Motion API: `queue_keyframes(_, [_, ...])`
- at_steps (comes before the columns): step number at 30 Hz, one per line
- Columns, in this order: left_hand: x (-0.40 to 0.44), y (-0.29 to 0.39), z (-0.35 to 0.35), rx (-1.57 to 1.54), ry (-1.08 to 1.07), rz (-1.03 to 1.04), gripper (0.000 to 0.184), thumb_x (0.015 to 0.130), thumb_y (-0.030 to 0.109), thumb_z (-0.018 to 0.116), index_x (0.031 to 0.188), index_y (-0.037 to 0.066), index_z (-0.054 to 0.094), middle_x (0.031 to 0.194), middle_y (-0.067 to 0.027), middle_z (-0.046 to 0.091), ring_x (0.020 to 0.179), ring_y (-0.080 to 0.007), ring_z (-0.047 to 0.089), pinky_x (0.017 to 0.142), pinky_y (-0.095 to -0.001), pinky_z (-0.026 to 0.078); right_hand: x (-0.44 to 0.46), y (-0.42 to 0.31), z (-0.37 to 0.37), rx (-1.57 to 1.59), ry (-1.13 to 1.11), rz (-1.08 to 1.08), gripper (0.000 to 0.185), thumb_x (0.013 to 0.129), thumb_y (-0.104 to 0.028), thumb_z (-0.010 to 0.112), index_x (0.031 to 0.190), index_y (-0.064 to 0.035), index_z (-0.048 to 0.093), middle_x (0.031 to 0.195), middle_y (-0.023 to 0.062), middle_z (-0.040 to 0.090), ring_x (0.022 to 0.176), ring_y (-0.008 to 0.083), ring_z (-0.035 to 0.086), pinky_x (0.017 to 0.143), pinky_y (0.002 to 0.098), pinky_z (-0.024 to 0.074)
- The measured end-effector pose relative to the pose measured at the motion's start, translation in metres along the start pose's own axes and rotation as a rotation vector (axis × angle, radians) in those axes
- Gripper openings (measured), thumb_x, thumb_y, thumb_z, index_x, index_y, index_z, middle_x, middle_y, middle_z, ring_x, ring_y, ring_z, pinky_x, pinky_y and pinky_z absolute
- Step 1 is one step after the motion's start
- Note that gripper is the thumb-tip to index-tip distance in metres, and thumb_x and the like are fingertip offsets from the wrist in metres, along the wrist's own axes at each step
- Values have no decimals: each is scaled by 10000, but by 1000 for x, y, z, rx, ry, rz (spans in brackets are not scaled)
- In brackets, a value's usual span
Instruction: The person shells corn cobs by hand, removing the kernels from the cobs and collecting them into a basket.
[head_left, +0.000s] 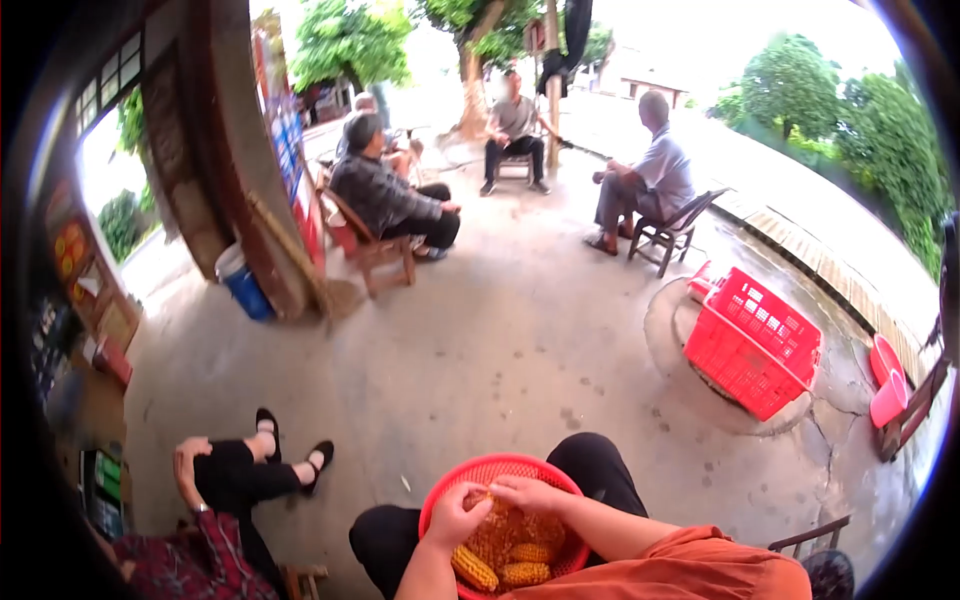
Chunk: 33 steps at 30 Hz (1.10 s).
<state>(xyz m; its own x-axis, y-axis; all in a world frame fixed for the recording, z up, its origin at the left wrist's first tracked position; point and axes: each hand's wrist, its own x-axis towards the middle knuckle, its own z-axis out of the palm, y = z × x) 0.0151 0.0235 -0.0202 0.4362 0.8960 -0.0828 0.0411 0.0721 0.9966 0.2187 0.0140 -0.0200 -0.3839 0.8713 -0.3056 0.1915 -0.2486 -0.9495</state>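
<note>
Over a red plastic basket (pixel 432 497) between the knees, my left hand (pixel 458 517) is closed around a corn cob, mostly hidden by the fingers. My right hand (pixel 528 496) is closed at the same cob from the other side, its fingers meeting the left ones. Loose corn kernels (pixel 497 535) lie in the basket below the hands. Nearer my body, a yellow corn cob (pixel 474 568) rests against the basket's left side, with another cob (pixel 532 552) and a third cob (pixel 526 574) to its right.
A person (pixel 205 545) sits close by on the left, legs stretched forward. Several people sit on chairs farther off. A red crate (pixel 750 345) stands at the right, near a pink bucket (pixel 888 400). A broom (pixel 335 295) and blue bucket (pixel 245 285) stand by the left pillar.
</note>
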Motion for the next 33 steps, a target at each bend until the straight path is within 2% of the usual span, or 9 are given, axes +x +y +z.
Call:
queue_keyframes(1, [1,4,1,11,-19,15,189,863,93,680,1029,20,628,913,-47,654,848,-91,621,738,-237,504,0,-2,-1,-17,-28,-54,385,1022,-430,461,1131,-79,575,872,11,559,779,104,556,628,258,499])
queue_keyframes(6, [-4,13,3,91,7,-16,182,869,111,682,1013,10,634,920,-39,657,828,-88,620,728,-236,503,1,3,1,-80,21,-76,403,1023,-432,458,1113,-60,586,880,13,563,800,105,540,705,268,467])
queue_keyframes(13, [-3,6,8,258,88,93,112,903,110,616,949,14,650,763,-24,632,685,-79,576,632,-249,481,-7,-9,0,-84,-6,-34,434,1014,-445,463,1123,-50,605,955,34,595,878,137,553,791,289,460])
queue_keyframes(16, [-5,18,12,309,120,166,115,914,124,613,925,17,653,756,-36,625,671,-85,575,630,-249,478,-3,-2,1,-127,29,-87,442,1011,-443,466,1141,-48,616,1010,48,622,905,148,563,818,297,457])
queue_keyframes(20, [-4,12,11,312,127,174,152,904,147,648,969,9,644,786,-46,642,694,-98,589,647,-255,488,-5,-5,0,-120,75,-80,453,1010,-443,467,1138,-39,625,1049,63,639,914,153,572,820,301,457])
queue_keyframes(22, [-5,11,14,113,86,106,228,887,175,687,1025,3,630,839,-67,668,745,-115,618,680,-264,503,-2,-6,-5,26,73,80,453,1009,-444,468,1134,-39,628,1030,63,639,924,152,572,828,301,455])
queue_keyframes(25, [-6,17,15,253,76,169,279,872,183,708,1062,-1,617,881,-80,680,795,-123,640,710,-272,515,-2,-5,-5,13,76,96,449,1010,-448,469,1129,-45,626,991,54,631,886,142,571,773,288,466])
queue_keyframes(33, [-7,14,12,196,46,126,259,884,180,690,1049,-5,616,894,-80,678,796,-120,644,712,-274,518,-8,-14,-3,-13,58,67,450,1007,-461,474,1134,-55,619,993,41,622,869,129,566,749,276,476])
